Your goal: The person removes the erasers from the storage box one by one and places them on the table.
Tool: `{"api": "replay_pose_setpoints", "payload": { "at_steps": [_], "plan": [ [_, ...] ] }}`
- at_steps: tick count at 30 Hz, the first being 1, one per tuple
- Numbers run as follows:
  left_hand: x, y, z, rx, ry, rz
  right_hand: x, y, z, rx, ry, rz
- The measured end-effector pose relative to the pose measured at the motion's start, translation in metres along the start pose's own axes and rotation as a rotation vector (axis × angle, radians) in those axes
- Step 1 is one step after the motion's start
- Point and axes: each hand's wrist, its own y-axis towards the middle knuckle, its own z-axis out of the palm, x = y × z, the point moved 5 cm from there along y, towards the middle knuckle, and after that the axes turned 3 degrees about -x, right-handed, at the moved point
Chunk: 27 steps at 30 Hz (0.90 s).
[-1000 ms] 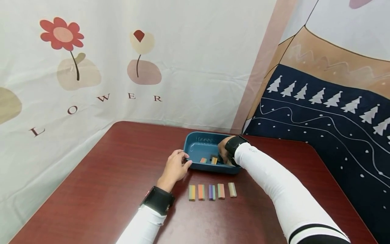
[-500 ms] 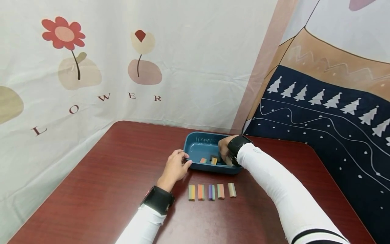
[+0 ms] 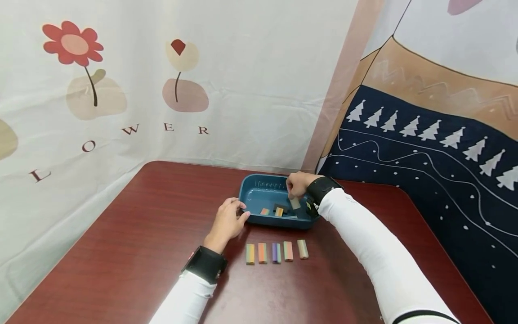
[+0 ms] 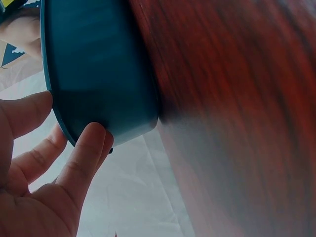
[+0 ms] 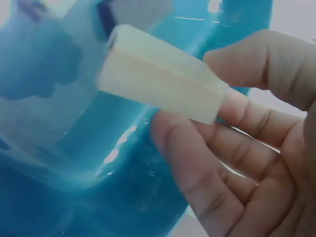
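In the head view my left hand (image 3: 225, 221) holds the near left corner of a blue tray (image 3: 259, 220). Thumb and fingers touch its rim and outer wall in the left wrist view. Over the tray's right part, my right hand (image 3: 298, 183) pinches a pale striped block (image 5: 160, 76) between thumb and fingers, tilted and lifted off the tray floor. Several small pieces lie inside the tray, among them an orange-yellow block (image 3: 279, 211) and a pink-green block (image 3: 265, 211). Right of these, some contents are partly hidden by the hand and block.
In front of the tray, several two-coloured blocks (image 3: 276, 253) lie in a spaced row on the dark red table (image 3: 162, 234). A white printed curtain (image 3: 251, 99) hangs behind the table, and a navy printed cloth (image 3: 404, 166) hangs at the right.
My right hand has risen from the tray's near right area, bringing up the pale striped block. The left hand keeps its hold on the corner. The head view has shifted slightly.
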Motion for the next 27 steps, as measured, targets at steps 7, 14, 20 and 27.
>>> {"api": "replay_pose_setpoints", "payload": {
  "at_steps": [7, 14, 20, 27],
  "plan": [
    [0.001, -0.001, 0.002, 0.002, 0.003, 0.011, 0.006, -0.023, -0.010, -0.096, 0.061, -0.139],
    [0.002, 0.000, 0.001, 0.002, 0.005, 0.006, 0.008, -0.052, -0.009, -0.282, 0.138, -0.234],
    [0.002, 0.000, 0.000, 0.008, 0.010, 0.007, 0.006, -0.077, 0.003, -0.385, 0.261, -0.244],
    [0.001, 0.001, 0.001, 0.014, 0.003, -0.009, 0.007, -0.096, 0.031, -0.394, 0.445, -0.202]
  ]
}}
